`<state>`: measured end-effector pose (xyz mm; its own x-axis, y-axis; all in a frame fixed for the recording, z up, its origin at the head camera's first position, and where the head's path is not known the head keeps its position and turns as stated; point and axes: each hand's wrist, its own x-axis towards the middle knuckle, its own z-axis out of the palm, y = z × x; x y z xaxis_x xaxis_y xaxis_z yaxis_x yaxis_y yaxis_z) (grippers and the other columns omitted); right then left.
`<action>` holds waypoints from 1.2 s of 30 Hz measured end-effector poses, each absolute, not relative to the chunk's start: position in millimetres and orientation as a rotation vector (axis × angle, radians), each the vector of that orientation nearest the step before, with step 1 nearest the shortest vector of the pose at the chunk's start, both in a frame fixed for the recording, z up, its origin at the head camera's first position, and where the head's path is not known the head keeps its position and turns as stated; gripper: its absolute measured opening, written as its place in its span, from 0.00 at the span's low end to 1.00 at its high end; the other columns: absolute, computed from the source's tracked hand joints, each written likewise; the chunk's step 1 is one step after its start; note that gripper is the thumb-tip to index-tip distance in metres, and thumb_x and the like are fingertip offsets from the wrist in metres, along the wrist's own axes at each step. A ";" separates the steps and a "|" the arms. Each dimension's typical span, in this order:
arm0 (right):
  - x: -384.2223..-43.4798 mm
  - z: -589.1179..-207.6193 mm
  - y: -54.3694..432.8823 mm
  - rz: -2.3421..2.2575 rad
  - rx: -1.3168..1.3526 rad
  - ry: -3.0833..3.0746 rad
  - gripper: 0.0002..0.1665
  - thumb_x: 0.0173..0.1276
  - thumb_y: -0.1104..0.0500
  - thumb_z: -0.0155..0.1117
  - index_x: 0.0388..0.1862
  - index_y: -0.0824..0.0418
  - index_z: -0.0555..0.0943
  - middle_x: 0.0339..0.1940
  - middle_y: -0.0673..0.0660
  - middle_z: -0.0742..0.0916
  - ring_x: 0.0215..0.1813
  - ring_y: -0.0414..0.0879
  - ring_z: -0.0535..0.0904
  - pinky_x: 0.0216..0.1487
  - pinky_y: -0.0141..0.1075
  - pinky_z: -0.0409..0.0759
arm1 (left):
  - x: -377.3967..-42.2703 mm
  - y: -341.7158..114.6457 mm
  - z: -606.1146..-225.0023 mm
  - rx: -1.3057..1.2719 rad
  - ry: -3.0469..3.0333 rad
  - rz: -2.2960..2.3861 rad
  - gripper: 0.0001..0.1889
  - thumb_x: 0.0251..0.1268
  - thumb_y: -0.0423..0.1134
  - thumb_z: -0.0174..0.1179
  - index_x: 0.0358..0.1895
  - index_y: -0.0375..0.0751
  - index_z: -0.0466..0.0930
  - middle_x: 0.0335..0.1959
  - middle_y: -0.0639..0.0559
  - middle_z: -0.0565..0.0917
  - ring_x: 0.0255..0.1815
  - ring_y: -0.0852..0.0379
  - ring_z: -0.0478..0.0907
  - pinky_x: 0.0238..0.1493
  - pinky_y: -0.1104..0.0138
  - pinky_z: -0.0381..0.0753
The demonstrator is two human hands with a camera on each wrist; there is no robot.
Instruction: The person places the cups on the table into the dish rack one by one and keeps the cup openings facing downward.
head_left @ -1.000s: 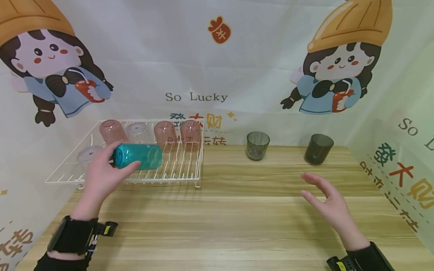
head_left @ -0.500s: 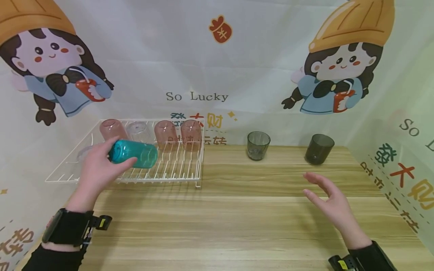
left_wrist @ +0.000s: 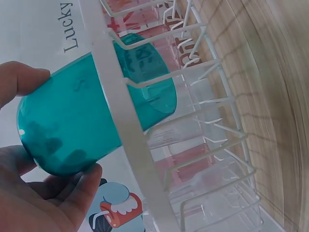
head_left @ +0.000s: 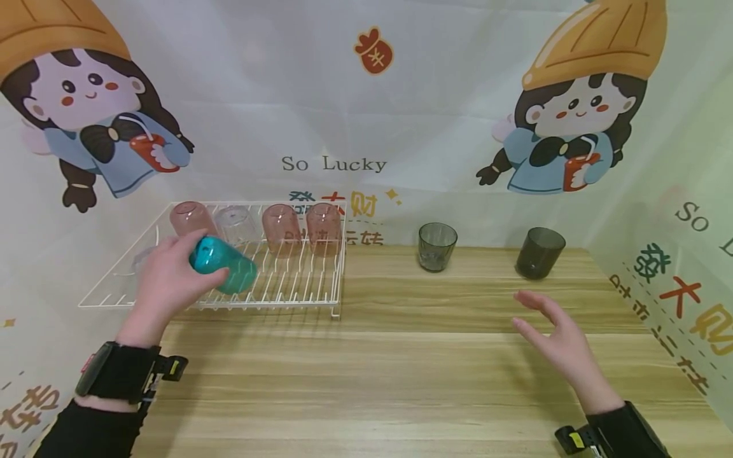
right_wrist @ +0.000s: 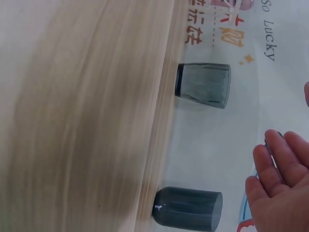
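Note:
My left hand grips a teal see-through cup round its base end, thumb on one side and fingers on the other. The cup tilts, its mouth pointing down and right over the white wire rack. In the left wrist view, the teal cup shows partly behind the rack's front bar. My right hand hovers over the right side of the table, holding nothing, fingers relaxed and thumb apart. Nearest to it stands a dark grey cup.
Upside down along the rack's back are pink cups and a clear cup. Another clear cup is partly hidden by my left hand. A ribbed grey glass stands upright near the printed backdrop.
My left hand has moved a little left with the teal cup. The cup has turned from nearly level to mouth slanting down. My right hand has hardly moved.

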<state>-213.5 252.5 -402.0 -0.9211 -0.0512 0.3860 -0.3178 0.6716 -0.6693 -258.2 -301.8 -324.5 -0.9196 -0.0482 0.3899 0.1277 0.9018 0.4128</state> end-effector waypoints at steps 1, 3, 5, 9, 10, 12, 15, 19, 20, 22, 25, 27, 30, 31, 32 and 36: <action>-214.5 -401.4 253.1 1.097 0.283 -2.561 0.29 0.65 0.57 0.64 0.63 0.64 0.71 0.61 0.63 0.79 0.56 0.21 0.66 0.66 0.45 0.67 | -258.6 -301.8 -324.7 -0.060 -2.670 -0.611 0.35 0.52 0.48 0.65 0.63 0.36 0.67 0.50 0.29 0.71 0.46 0.34 0.68 0.36 0.41 0.77; -216.6 -399.8 254.6 1.095 0.279 -2.571 0.30 0.65 0.57 0.64 0.64 0.65 0.70 0.61 0.65 0.79 0.58 0.33 0.70 0.64 0.56 0.66 | -259.2 -301.8 -325.1 -0.060 -2.673 -0.605 0.34 0.52 0.47 0.64 0.62 0.36 0.68 0.50 0.29 0.71 0.45 0.35 0.68 0.35 0.42 0.76; -218.2 -397.7 256.0 1.099 0.277 -2.579 0.31 0.65 0.57 0.64 0.64 0.67 0.69 0.61 0.67 0.78 0.60 0.47 0.71 0.63 0.61 0.65 | -260.0 -301.9 -325.5 -0.056 -2.677 -0.600 0.34 0.51 0.47 0.64 0.62 0.36 0.68 0.50 0.29 0.71 0.45 0.35 0.67 0.34 0.43 0.76; -220.6 -393.9 258.9 1.118 0.283 -2.589 0.32 0.65 0.58 0.64 0.64 0.69 0.68 0.62 0.70 0.76 0.61 0.63 0.69 0.63 0.64 0.63 | -262.2 -302.3 -327.0 -0.036 -2.684 -0.594 0.35 0.51 0.46 0.63 0.64 0.36 0.66 0.52 0.28 0.69 0.47 0.34 0.67 0.35 0.42 0.75; -221.3 -393.3 259.6 1.121 0.286 -2.590 0.32 0.65 0.57 0.64 0.64 0.69 0.68 0.62 0.70 0.76 0.61 0.64 0.69 0.63 0.65 0.62 | -262.9 -302.4 -327.5 -0.032 -2.685 -0.593 0.35 0.51 0.46 0.63 0.64 0.36 0.66 0.53 0.28 0.69 0.47 0.34 0.66 0.35 0.42 0.75; -222.4 -392.7 260.8 1.132 0.290 -2.591 0.32 0.65 0.57 0.64 0.64 0.69 0.68 0.63 0.71 0.75 0.62 0.65 0.68 0.63 0.65 0.62 | -264.3 -302.5 -328.1 -0.026 -2.687 -0.591 0.35 0.51 0.45 0.63 0.64 0.36 0.66 0.53 0.28 0.69 0.48 0.34 0.66 0.35 0.43 0.75; -224.9 -392.7 262.2 1.127 0.298 -2.589 0.32 0.65 0.56 0.64 0.64 0.69 0.68 0.62 0.70 0.76 0.61 0.64 0.68 0.63 0.65 0.62 | -267.2 -302.7 -329.3 -0.012 -2.696 -0.602 0.36 0.51 0.45 0.64 0.64 0.35 0.66 0.53 0.28 0.68 0.49 0.34 0.64 0.36 0.42 0.75; -228.7 -392.8 265.1 1.104 0.300 -2.587 0.32 0.65 0.56 0.64 0.64 0.69 0.68 0.62 0.70 0.76 0.61 0.64 0.69 0.62 0.64 0.63 | -271.2 -302.6 -330.4 0.011 -2.713 -0.610 0.37 0.51 0.46 0.65 0.65 0.35 0.65 0.54 0.29 0.68 0.51 0.34 0.64 0.37 0.42 0.76; -229.9 -392.8 266.1 1.091 0.299 -2.587 0.32 0.65 0.56 0.64 0.64 0.69 0.68 0.61 0.70 0.76 0.61 0.64 0.69 0.62 0.64 0.63 | -272.2 -302.6 -330.7 0.011 -2.714 -0.605 0.37 0.51 0.46 0.65 0.65 0.35 0.65 0.54 0.29 0.68 0.51 0.34 0.64 0.37 0.42 0.76; -232.2 -392.5 268.5 1.085 0.297 -2.588 0.32 0.65 0.56 0.64 0.64 0.69 0.68 0.61 0.71 0.76 0.62 0.65 0.69 0.62 0.64 0.63 | -273.7 -302.3 -331.0 0.006 -2.716 -0.593 0.37 0.50 0.46 0.65 0.64 0.34 0.65 0.53 0.29 0.69 0.50 0.34 0.64 0.37 0.42 0.76; -236.8 -391.7 272.5 1.068 0.290 -2.592 0.31 0.66 0.56 0.63 0.64 0.70 0.68 0.60 0.72 0.77 0.62 0.66 0.69 0.61 0.63 0.64 | -275.6 -302.3 -331.6 -0.002 -2.717 -0.571 0.36 0.50 0.45 0.65 0.63 0.34 0.66 0.52 0.29 0.69 0.49 0.34 0.64 0.36 0.42 0.76; -240.2 -390.9 275.6 1.082 0.291 -2.592 0.31 0.66 0.57 0.63 0.64 0.71 0.68 0.61 0.73 0.76 0.63 0.67 0.68 0.62 0.64 0.63 | -276.4 -302.3 -332.0 -0.005 -2.718 -0.564 0.36 0.50 0.45 0.65 0.63 0.33 0.66 0.52 0.29 0.70 0.49 0.33 0.64 0.37 0.42 0.75; -244.2 -388.9 279.9 1.070 0.270 -2.610 0.32 0.67 0.55 0.61 0.65 0.71 0.67 0.62 0.73 0.75 0.63 0.68 0.67 0.62 0.63 0.62 | -277.3 -302.5 -332.7 -0.002 -2.723 -0.558 0.36 0.50 0.45 0.64 0.63 0.33 0.66 0.52 0.28 0.70 0.50 0.33 0.64 0.37 0.42 0.74; -245.4 -388.2 281.2 1.072 0.265 -2.614 0.33 0.68 0.55 0.61 0.65 0.71 0.66 0.62 0.73 0.74 0.64 0.68 0.66 0.63 0.64 0.61 | -277.5 -302.7 -333.0 0.001 -2.725 -0.558 0.36 0.50 0.45 0.64 0.63 0.33 0.66 0.52 0.28 0.70 0.50 0.32 0.63 0.38 0.42 0.73; -246.2 -387.5 282.3 1.066 0.259 -2.621 0.33 0.68 0.54 0.61 0.66 0.71 0.66 0.62 0.74 0.74 0.64 0.69 0.66 0.63 0.64 0.61 | -277.8 -302.8 -333.3 0.003 -2.728 -0.561 0.37 0.50 0.45 0.64 0.64 0.33 0.66 0.53 0.28 0.69 0.51 0.32 0.63 0.38 0.42 0.73; -249.6 -384.7 285.6 1.041 0.242 -2.638 0.35 0.68 0.53 0.61 0.66 0.72 0.65 0.63 0.75 0.73 0.64 0.70 0.66 0.63 0.64 0.61 | -279.6 -303.9 -334.7 0.009 -2.742 -0.564 0.38 0.50 0.45 0.64 0.65 0.32 0.64 0.54 0.27 0.69 0.52 0.31 0.62 0.38 0.42 0.73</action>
<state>-249.6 285.6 -384.7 -0.9427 -0.0482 0.3302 -0.2607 0.7240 -0.6386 -279.6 -303.9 -334.7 -0.9420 -0.0735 0.3275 0.0616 0.9212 0.3841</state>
